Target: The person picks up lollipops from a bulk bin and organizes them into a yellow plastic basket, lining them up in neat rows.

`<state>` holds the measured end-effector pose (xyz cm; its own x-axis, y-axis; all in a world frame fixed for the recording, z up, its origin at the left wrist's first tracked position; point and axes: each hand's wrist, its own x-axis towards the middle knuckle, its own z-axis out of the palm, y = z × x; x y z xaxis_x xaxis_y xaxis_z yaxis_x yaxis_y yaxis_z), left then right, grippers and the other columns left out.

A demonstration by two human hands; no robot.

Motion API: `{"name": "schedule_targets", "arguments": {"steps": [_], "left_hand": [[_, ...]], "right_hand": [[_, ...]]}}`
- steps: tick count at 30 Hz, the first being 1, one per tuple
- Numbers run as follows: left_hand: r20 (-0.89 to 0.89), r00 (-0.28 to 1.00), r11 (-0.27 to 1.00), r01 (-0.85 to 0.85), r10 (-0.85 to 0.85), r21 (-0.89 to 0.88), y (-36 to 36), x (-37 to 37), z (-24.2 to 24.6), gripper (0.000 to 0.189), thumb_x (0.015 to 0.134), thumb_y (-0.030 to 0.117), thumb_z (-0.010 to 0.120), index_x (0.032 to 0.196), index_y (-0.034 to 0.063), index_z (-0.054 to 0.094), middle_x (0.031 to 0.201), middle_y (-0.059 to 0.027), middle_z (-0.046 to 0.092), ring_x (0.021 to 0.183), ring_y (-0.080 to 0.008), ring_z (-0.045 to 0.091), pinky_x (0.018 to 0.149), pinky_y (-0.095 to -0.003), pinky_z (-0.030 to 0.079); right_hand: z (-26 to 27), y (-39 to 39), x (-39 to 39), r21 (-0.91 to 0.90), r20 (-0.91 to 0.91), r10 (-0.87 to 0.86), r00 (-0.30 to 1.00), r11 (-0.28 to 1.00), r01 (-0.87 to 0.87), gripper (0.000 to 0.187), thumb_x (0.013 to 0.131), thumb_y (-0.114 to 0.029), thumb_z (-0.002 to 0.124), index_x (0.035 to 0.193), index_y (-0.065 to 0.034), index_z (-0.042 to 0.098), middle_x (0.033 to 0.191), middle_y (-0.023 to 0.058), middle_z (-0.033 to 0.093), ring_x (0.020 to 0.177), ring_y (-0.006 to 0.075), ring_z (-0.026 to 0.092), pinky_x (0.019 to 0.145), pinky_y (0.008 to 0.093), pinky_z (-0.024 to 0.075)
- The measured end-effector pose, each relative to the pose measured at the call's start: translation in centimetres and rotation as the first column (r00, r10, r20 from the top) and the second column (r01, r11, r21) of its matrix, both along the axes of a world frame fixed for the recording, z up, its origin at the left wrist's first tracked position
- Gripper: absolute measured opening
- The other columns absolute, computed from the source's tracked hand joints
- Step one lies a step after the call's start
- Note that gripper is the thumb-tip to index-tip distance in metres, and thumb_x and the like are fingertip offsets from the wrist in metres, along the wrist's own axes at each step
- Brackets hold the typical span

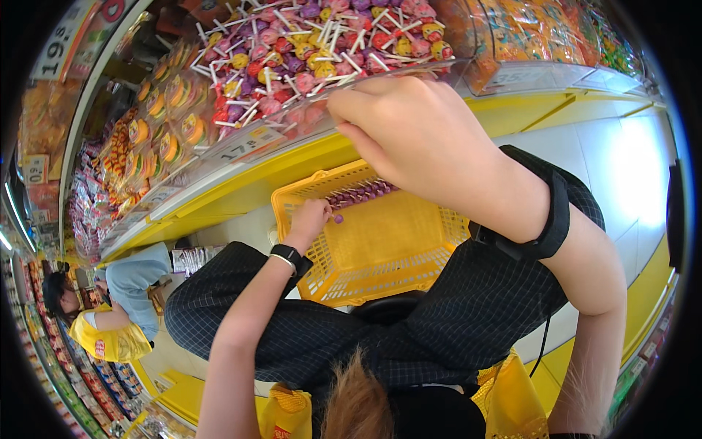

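My left hand is inside the left part of a yellow plastic basket, its fingers closed on a purple-wrapped lollipop. Along the basket's far wall lies a row of purple lollipops with white sticks. Raised over the shelf's front edge, my right hand has its fingers bent down at the clear bin wall; whether it holds anything is hidden. Beyond it is a heap of red, pink, yellow and purple lollipops in the clear bin.
Bagged burger-shaped candies fill the bin at the left, orange packets the one at the right. A yellow shelf edge runs between bins and basket. A person in a yellow vest sits low at the left. My knees flank the basket.
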<state>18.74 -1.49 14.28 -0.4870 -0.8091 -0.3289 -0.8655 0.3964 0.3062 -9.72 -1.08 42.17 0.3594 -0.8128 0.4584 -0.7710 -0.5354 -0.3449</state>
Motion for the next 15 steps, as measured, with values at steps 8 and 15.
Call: {"name": "schedule_targets", "arguments": {"steps": [8, 15], "left_hand": [[-0.166, 0.965, 0.978, -0.209, 0.203, -0.018, 1.5, 5.7, -13.5, 0.010, 0.078, 0.018, 0.070, 0.079, 0.0076, 0.068, 0.085, -0.0084, 0.068, 0.091, -0.0278, 0.064, 0.071, -0.0428, 0.054], [0.060, 0.998, 0.948, 0.054, -0.037, -0.315, 1.8, 3.5, -12.0, 0.010, 0.080, 0.017, 0.066, 0.083, 0.0078, 0.068, 0.102, -0.0051, 0.061, 0.104, -0.0264, 0.055, 0.083, -0.0424, 0.050]], "right_hand": [[0.6, 0.2, 0.0, -0.005, -0.043, 0.030, 0.999, 1.000, -0.031, 0.012, 0.071, -0.008, 0.072, 0.083, -0.0050, 0.069, 0.078, 0.0115, 0.069, 0.077, 0.0309, 0.071, 0.063, 0.0392, 0.0566], [1.3, 0.0, -0.4, 0.001, -0.004, 0.019, 1.000, 1.000, -0.019, 0.012, 0.067, -0.006, 0.074, 0.078, -0.0045, 0.073, 0.074, 0.0108, 0.069, 0.074, 0.0280, 0.072, 0.061, 0.0369, 0.0571]]}}
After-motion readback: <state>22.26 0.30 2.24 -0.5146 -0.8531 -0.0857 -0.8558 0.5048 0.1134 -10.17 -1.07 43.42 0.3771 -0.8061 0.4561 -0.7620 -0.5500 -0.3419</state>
